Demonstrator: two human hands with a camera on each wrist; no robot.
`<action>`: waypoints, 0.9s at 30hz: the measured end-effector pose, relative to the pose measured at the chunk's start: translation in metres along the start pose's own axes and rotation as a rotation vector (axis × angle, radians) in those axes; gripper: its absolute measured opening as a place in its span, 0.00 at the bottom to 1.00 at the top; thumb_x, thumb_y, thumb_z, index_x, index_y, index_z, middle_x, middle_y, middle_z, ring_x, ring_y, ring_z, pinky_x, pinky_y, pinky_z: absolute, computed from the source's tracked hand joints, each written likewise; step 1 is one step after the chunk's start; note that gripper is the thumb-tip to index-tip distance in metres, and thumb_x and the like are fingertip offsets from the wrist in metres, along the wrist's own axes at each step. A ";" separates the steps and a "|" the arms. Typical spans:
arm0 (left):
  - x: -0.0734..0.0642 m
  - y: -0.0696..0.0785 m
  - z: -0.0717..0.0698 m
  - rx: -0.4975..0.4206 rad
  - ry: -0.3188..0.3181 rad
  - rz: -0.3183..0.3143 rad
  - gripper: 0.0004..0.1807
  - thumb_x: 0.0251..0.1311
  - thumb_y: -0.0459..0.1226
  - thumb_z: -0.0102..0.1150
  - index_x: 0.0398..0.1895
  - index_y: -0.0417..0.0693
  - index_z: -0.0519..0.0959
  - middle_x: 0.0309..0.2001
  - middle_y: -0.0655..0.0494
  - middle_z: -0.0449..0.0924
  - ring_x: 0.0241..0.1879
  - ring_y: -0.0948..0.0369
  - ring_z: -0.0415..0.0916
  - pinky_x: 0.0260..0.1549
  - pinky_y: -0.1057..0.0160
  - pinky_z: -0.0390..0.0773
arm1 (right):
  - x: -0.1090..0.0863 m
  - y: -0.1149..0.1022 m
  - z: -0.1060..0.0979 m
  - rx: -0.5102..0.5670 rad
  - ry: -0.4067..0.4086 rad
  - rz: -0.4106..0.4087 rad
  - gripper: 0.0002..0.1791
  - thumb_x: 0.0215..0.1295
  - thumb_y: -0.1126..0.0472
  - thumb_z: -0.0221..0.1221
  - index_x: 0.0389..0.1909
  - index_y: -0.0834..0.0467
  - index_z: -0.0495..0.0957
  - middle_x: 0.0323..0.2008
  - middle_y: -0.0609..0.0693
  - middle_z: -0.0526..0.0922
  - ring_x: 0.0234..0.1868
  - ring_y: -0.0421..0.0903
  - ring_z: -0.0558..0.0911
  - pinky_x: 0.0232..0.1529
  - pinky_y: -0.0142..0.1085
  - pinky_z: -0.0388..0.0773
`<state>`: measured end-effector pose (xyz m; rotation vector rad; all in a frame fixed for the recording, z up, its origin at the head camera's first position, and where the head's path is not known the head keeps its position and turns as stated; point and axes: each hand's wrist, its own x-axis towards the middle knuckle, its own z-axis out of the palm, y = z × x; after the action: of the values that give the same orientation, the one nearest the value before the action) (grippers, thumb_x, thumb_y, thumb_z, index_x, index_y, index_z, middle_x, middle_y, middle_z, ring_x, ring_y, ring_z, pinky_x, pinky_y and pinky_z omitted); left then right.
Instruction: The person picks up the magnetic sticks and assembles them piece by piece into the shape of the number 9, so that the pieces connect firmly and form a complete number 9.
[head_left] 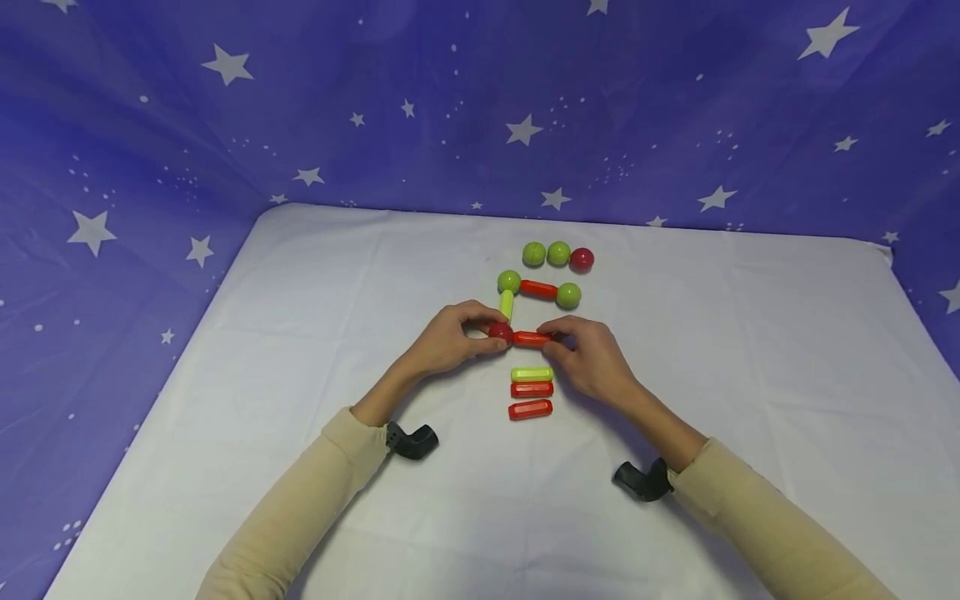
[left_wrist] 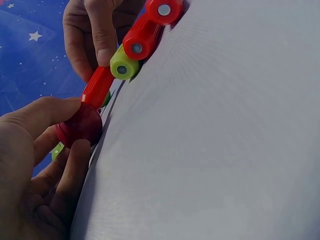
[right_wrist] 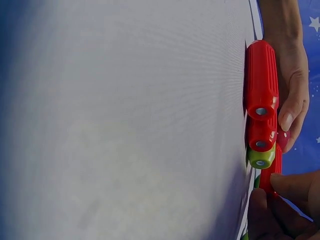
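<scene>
My left hand pinches a dark red ball between thumb and fingers. In my right hand, thumb and fingertips grip the right end of a red magnetic rod. The rod's left end meets the ball, which also shows in the left wrist view. From the ball a yellow-green rod runs up to a green ball. Another red rod joins that ball to a second green ball on the right.
Behind the joined pieces, two green balls and a red ball form a row. Nearer me lie a yellow-green rod and two red rods. White cloth covers the table; a purple starry cloth hangs behind.
</scene>
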<state>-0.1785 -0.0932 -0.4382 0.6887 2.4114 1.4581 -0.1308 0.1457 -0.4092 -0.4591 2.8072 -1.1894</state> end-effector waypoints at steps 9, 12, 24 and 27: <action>-0.002 0.002 0.000 -0.014 0.002 -0.005 0.18 0.56 0.41 0.72 0.49 0.49 0.84 0.44 0.58 0.80 0.45 0.60 0.74 0.49 0.57 0.71 | 0.008 0.001 -0.012 0.022 0.088 -0.038 0.12 0.64 0.69 0.63 0.48 0.66 0.83 0.43 0.57 0.85 0.41 0.51 0.81 0.41 0.45 0.78; -0.002 0.002 0.000 -0.015 0.004 -0.004 0.17 0.56 0.40 0.72 0.49 0.48 0.84 0.44 0.58 0.80 0.45 0.60 0.74 0.48 0.58 0.71 | 0.017 0.006 -0.022 0.031 0.183 -0.038 0.12 0.63 0.69 0.64 0.47 0.67 0.83 0.43 0.58 0.85 0.42 0.52 0.82 0.39 0.44 0.78; -0.001 -0.001 0.001 -0.019 0.016 0.011 0.17 0.55 0.40 0.72 0.49 0.50 0.84 0.43 0.61 0.80 0.44 0.63 0.75 0.48 0.60 0.72 | 0.070 0.046 -0.050 0.076 0.268 0.174 0.28 0.63 0.64 0.65 0.63 0.65 0.72 0.60 0.63 0.75 0.59 0.59 0.75 0.53 0.50 0.74; -0.002 0.000 0.000 -0.028 0.019 0.015 0.17 0.55 0.40 0.73 0.48 0.50 0.84 0.43 0.60 0.81 0.44 0.62 0.75 0.48 0.58 0.72 | 0.079 0.052 -0.048 0.068 0.193 0.225 0.33 0.63 0.62 0.65 0.68 0.64 0.67 0.63 0.63 0.72 0.61 0.58 0.73 0.50 0.49 0.77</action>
<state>-0.1768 -0.0938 -0.4388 0.6906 2.3999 1.5079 -0.2268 0.1903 -0.4076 -0.0222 2.8656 -1.3371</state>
